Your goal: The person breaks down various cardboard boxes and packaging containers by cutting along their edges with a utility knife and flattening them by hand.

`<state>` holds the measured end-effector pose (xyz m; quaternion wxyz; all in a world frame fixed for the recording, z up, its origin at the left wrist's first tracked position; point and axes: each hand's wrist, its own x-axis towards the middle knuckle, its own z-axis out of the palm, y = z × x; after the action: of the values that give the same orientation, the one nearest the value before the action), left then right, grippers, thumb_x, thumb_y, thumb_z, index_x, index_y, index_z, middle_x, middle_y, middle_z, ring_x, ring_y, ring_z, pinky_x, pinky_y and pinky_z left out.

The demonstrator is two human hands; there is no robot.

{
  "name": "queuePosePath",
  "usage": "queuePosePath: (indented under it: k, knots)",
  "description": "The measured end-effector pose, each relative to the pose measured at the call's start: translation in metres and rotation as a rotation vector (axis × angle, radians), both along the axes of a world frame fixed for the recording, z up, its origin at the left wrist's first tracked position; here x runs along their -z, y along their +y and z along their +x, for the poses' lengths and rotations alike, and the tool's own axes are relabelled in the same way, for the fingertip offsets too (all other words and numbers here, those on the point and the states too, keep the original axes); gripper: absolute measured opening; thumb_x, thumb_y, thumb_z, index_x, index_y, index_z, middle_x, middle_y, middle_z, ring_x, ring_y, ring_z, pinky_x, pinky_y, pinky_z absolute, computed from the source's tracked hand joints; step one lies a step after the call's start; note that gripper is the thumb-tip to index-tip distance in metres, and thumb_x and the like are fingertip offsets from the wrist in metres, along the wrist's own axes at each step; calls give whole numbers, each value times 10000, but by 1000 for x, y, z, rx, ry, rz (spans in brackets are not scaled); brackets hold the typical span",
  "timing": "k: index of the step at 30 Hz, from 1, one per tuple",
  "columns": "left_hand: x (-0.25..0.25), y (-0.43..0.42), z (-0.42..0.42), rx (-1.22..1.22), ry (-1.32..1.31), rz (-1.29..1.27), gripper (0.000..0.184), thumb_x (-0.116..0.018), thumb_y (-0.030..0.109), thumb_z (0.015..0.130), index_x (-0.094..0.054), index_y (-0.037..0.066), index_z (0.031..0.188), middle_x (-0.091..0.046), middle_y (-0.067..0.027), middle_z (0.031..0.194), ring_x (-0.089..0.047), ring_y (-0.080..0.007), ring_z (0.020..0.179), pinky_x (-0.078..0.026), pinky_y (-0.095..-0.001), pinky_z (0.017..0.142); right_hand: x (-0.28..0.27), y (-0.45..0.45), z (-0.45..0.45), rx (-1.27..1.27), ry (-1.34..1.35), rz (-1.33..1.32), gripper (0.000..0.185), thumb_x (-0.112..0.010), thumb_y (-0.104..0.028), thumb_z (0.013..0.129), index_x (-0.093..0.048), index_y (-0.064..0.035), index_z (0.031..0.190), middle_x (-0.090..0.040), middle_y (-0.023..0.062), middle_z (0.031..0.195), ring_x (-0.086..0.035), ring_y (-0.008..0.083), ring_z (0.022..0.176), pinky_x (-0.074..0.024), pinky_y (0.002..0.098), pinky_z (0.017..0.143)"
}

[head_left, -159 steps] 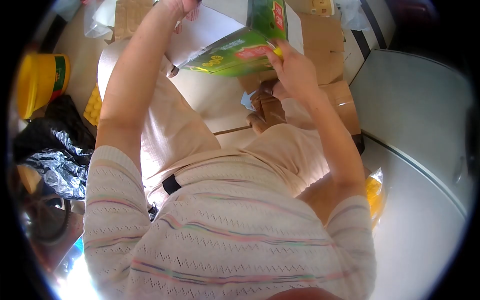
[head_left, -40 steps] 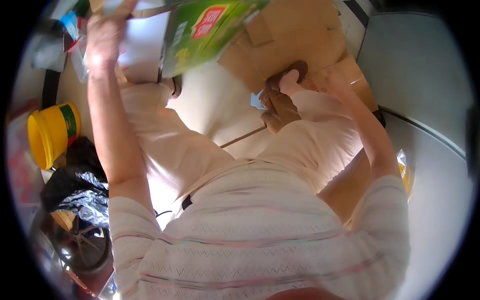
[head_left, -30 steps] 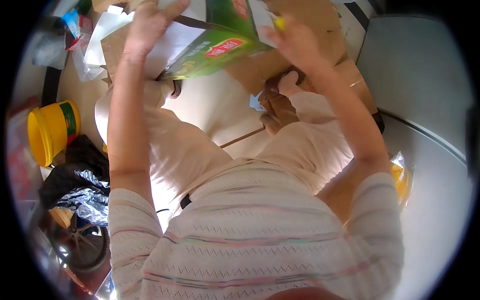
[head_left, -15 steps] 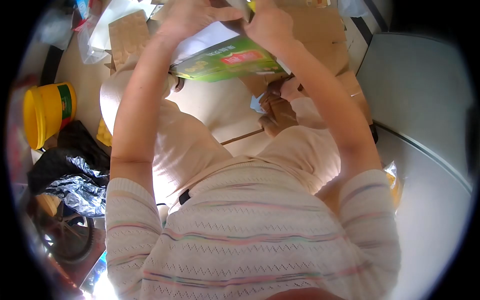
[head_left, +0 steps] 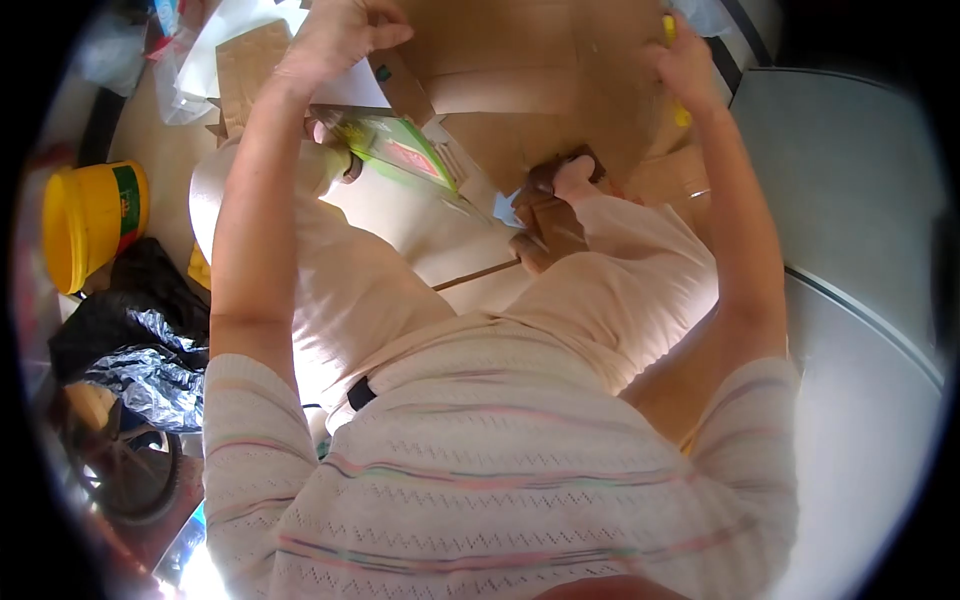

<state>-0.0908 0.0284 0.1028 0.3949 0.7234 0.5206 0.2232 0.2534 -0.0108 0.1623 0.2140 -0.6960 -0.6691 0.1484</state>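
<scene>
My left hand [head_left: 345, 38] is at the upper left with its thumb stretched out and a gap between thumb and forefinger. Nothing shows in that gap. Below it, a green printed carton [head_left: 400, 150] with a red label stands tilted near my left foot. White and brown panels rise from the carton's upper side, partly behind my wrist. Far to the right, my right hand [head_left: 688, 70] is closed around a slim yellow tool [head_left: 682, 115], whose two ends show above and below the fist. Its kind cannot be made out.
Large opened sheets of brown cardboard [head_left: 500, 60] cover the floor ahead. A yellow bucket [head_left: 75, 225] lies tipped at left, above a black plastic bag [head_left: 150, 375] and a wheel [head_left: 140, 475]. A grey cabinet-like surface [head_left: 840, 180] stands at right.
My hands have moved apart, the right one out to the right with the yellow tool. The green carton has dropped lower and turned, and brown cardboard now shows between my hands.
</scene>
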Motion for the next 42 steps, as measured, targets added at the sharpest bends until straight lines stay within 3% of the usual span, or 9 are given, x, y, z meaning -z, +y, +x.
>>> queuePosePath:
  k: [2, 7, 15, 21, 23, 27, 34, 36, 42]
  knots:
    - [2, 5, -2, -65, -207, 71, 142, -654, 182, 783, -658, 57, 850, -496, 56, 578, -403, -47, 502, -316, -212, 458, -22, 0, 5, 73, 577, -255, 450, -546, -56, 671, -467, -9, 1112, -577, 181, 890, -588, 313, 741, -469, 371, 676]
    - [-42, -1, -18, -303, -564, 0, 157, -667, 184, 783, -626, 33, 786, -584, -5, 636, -421, -34, 441, -329, -177, 421, -33, 13, 81, -25, 331, -180, 406, -569, -116, 743, -486, 13, 1118, -569, 30, 966, -531, 117, 875, -428, 250, 761]
    - [-18, 19, -38, -371, -805, 59, 141, -653, 189, 793, -615, 54, 778, -537, 9, 581, -371, -51, 378, -299, -192, 381, -43, 9, 121, 118, 252, -173, 366, -547, -35, 731, -501, 2, 1091, -581, 30, 876, -538, 99, 776, -445, 239, 706]
    - [11, 19, -15, -330, -790, -90, 132, -654, 181, 790, -610, 57, 778, -493, 30, 548, -346, -47, 380, -257, -188, 365, -3, 10, 148, 285, -482, -75, 450, -597, -249, 750, -489, -80, 1153, -617, 115, 939, -589, 253, 820, -461, 335, 746]
    - [20, 22, -12, -307, -691, -136, 130, -652, 95, 745, -616, 28, 851, -558, -22, 636, -473, -103, 453, -383, -213, 421, 36, 12, 207, 422, -596, 3, 467, -596, -305, 746, -492, -93, 1149, -616, 146, 947, -583, 305, 842, -458, 367, 754]
    - [36, 33, 1, -267, -682, -122, 149, -667, 162, 786, -644, 28, 848, -436, 44, 507, -317, -53, 426, -402, -206, 559, 55, 0, 183, 614, -506, 78, 438, -595, -303, 743, -510, -90, 1117, -615, 170, 954, -573, 339, 888, -452, 396, 753]
    - [32, 35, 24, -278, -649, -166, 140, -633, 117, 807, -624, -5, 875, -423, 37, 511, -313, -48, 429, -419, -223, 597, 195, -18, 36, -200, -216, -639, 351, -577, -210, 779, -551, -43, 1087, -597, 206, 937, -576, 335, 881, -462, 389, 748]
    - [24, 35, 32, -259, -625, -180, 132, -622, 106, 813, -621, -9, 878, -420, 36, 514, -311, -50, 428, -423, -223, 607, 232, -17, -16, -345, -97, -632, 386, -491, -17, 726, -552, -130, 1090, -596, 157, 974, -561, 326, 925, -452, 414, 780]
    - [8, 29, 49, -259, -463, -243, 143, -638, 117, 791, -622, 12, 887, -565, 6, 657, -391, -22, 471, -268, -155, 428, 319, 27, -107, -620, -20, -710, 561, -537, -20, 725, -416, -169, 1253, -486, 33, 1216, -453, 288, 1090, -435, 384, 873]
